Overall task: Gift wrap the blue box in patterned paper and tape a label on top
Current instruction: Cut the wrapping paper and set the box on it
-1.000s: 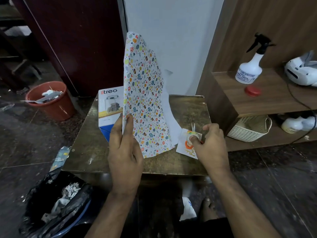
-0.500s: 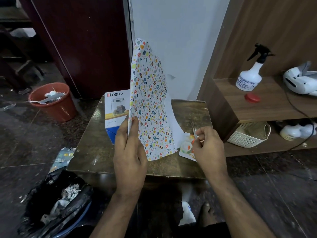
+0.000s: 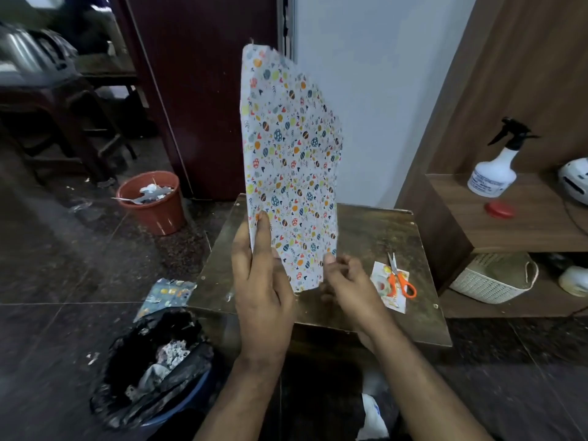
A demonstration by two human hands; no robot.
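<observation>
The wrapping paper (image 3: 291,173) is a white sheet covered in small colourful egg and heart shapes, kind of creased, and it's standing upright above the near-left part of the table, taller than it is wide. Its top edge looks uneven and leans a bit left. The left hand (image 3: 264,281) grips the lower left edge, thumb on the printed side, and the right hand (image 3: 345,281) pinches the bottom right corner. The picture is a bit blurry, so I can't make out the blue box.
</observation>
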